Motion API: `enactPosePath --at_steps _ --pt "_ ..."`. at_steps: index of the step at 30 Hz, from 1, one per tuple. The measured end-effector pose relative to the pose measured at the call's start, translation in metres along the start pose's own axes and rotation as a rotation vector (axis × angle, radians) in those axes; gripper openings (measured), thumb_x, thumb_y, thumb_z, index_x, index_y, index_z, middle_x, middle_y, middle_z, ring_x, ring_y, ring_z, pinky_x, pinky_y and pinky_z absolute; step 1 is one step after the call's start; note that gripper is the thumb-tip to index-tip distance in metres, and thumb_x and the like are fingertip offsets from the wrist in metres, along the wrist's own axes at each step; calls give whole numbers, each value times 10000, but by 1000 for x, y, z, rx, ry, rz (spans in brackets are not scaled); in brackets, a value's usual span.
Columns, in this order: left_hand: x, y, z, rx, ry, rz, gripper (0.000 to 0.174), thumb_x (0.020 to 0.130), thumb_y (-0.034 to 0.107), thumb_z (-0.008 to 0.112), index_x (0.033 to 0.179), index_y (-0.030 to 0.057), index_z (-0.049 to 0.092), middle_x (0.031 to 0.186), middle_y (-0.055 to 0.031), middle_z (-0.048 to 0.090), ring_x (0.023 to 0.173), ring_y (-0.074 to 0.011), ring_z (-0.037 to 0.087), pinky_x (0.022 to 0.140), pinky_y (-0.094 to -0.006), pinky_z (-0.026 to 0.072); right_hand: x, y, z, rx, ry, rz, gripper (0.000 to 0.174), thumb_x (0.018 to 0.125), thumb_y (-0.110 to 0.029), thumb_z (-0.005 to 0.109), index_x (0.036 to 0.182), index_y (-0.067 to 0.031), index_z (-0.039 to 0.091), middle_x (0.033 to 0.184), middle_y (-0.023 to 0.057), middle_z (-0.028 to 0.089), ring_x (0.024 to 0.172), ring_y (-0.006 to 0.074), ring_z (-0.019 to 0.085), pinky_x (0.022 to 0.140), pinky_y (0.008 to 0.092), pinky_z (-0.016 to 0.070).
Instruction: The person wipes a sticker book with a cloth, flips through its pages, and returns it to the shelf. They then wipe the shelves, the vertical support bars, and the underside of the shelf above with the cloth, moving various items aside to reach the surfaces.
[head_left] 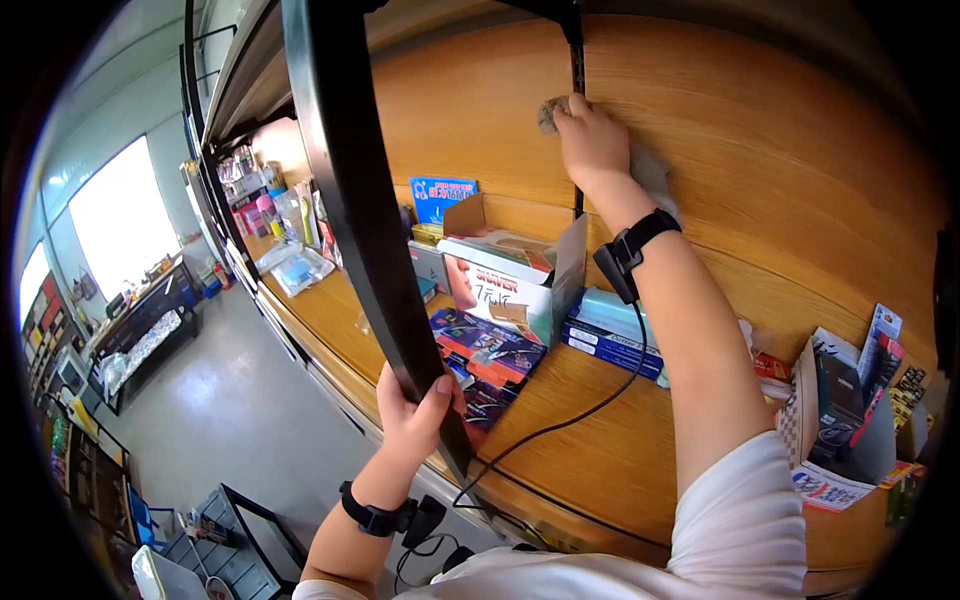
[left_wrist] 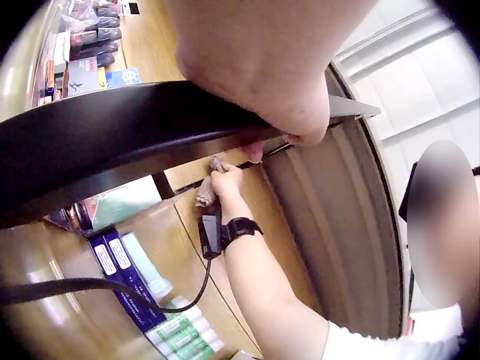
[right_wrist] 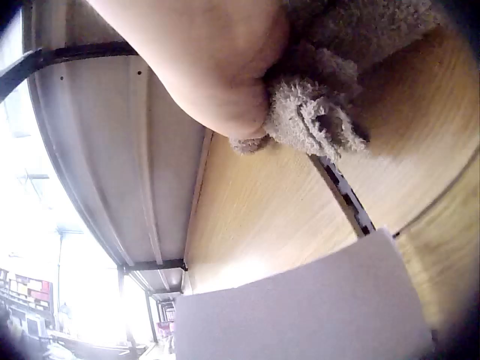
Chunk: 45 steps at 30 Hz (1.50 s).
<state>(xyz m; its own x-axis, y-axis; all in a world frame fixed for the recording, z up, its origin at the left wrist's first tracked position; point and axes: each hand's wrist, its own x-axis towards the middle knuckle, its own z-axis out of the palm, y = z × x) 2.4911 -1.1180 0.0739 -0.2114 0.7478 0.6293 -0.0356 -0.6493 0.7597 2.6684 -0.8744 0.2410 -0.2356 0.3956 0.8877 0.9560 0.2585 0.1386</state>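
My right hand (head_left: 595, 148) holds a grey fluffy cloth (head_left: 652, 178) against the wooden back panel (head_left: 760, 170) of the shelf, close by the dark slotted upright strip. The same cloth (right_wrist: 319, 112) bunches out below the palm in the right wrist view, while the fingertips are hidden there. Lower and to the left, my left hand (head_left: 412, 418) grips the black metal post (head_left: 350, 200) at the shelf's front, with the thumb across its near face.
Behind the post stands an open shaver box (head_left: 500, 290) with dark packets (head_left: 490, 350) before it. Blue boxes (head_left: 610, 345) lie beneath my right arm, and a carton of packages (head_left: 840, 430) sits at right. A black cable (head_left: 570, 422) trails across the shelf board.
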Motion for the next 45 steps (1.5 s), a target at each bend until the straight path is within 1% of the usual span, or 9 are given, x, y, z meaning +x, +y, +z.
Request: enactPosePath --at_steps 7,10,14,21,25,29,30,39,45 --pt "-2 -3 -7 -66 -12 -45 301 802 85 629 1040 -5 469 762 -39 566 595 -97 564 546 -236 472 -20 -8 -18 78 -503 10 329 803 -115 531 1123 -127 606 1196 115 537 1056 303 540 895 368 443" --pt "-3 -3 -6 -64 -14 -57 317 799 83 633 1060 -13 481 784 -30 559 595 -86 551 546 -228 460 -35 -3 -22 337 -415 69 357 791 -214 589 1133 -113 596 1158 119 566 1058 307 551 877 370 454" --pt "0 -1 -6 -96 -23 -36 320 801 67 626 1076 -14 483 795 -21 557 606 -79 546 553 -221 451 -47 -14 -44 792 92 -9 427 810 -286 609 1146 -34 531 1086 197 578 1019 346 560 857 378 445" --pt "-3 3 -4 -109 -56 -72 245 832 107 600 981 12 430 700 -63 555 574 -135 553 530 -248 452 -92 -67 -142 904 201 -171 438 832 -169 595 1202 -4 426 1089 228 538 1012 373 539 844 395 441" --pt "-1 -11 -11 -181 -151 -11 278 805 -13 552 1061 -4 445 898 -98 601 690 -115 603 589 -215 478 -149 -93 -171 751 98 -318 502 749 -101 616 1207 -35 424 1034 178 505 919 372 536 787 415 452" --pt "2 -8 -7 -152 -87 97 381 781 -2 608 1127 -6 451 979 -44 555 877 -111 543 783 -250 447 -194 -111 -186 852 -125 -130 517 726 -54 606 1206 -30 417 1035 183 490 904 374 536 746 424 460" --pt "2 -9 -7 -177 -114 73 378 777 4 616 1120 -4 456 962 -42 553 860 -108 544 768 -247 449 -205 -110 -190 913 -260 -7 556 746 -29 617 1251 -6 384 1133 186 481 1026 352 508 874 386 422" --pt "1 -26 -18 -195 -198 28 409 775 30 638 1142 3 459 876 -28 511 736 -82 478 661 -216 408 -327 -87 -225 941 72 658 460 880 -83 557 1270 22 337 1146 106 495 1055 156 479 912 316 396" --pt "-5 -37 -20 -239 -183 58 438 806 7 617 1202 2 429 944 -37 517 811 -100 495 702 -219 416 -400 -56 -283 910 184 1041 466 860 -34 562 1270 -1 342 1140 83 492 1054 149 475 908 294 390"
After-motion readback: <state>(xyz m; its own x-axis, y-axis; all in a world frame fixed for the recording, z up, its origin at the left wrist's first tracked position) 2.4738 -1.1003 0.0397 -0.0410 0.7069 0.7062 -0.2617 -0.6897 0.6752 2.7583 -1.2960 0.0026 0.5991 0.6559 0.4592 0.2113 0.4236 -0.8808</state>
